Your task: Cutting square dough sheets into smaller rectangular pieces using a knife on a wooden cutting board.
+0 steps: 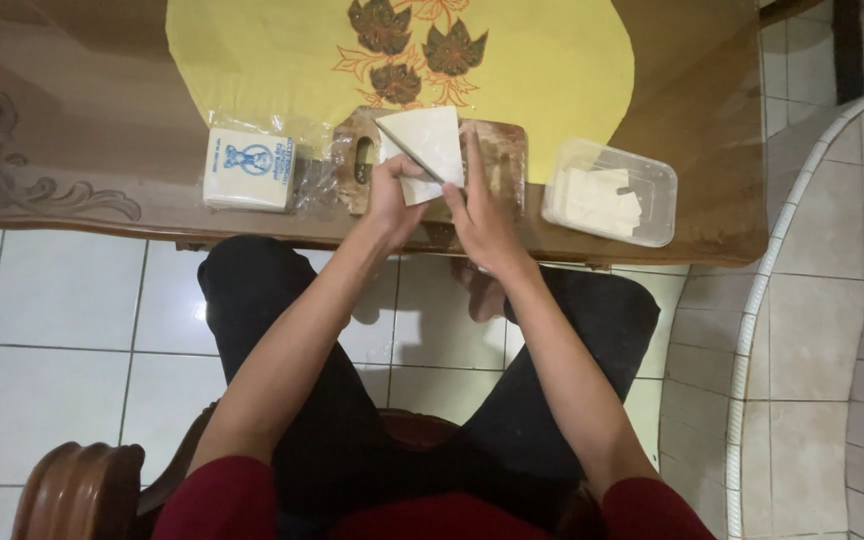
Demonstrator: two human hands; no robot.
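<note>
White sheet pinched betw both hands' fingers, prob folded, over board.

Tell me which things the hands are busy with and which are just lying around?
In use:
- left hand and right hand, both on the pale cream triangular folded sheet
- brown wooden cutting board under it

Lying about:
- clear plastic packet of white square sheets
- clear plastic rectangular tub with pale folded pieces inside
- yellow oval cloth with brown flower print
- brown wooden table

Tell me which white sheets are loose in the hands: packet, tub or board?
The folded sheet over the wooden board, pinched by both hands; the others stay packed.
</note>
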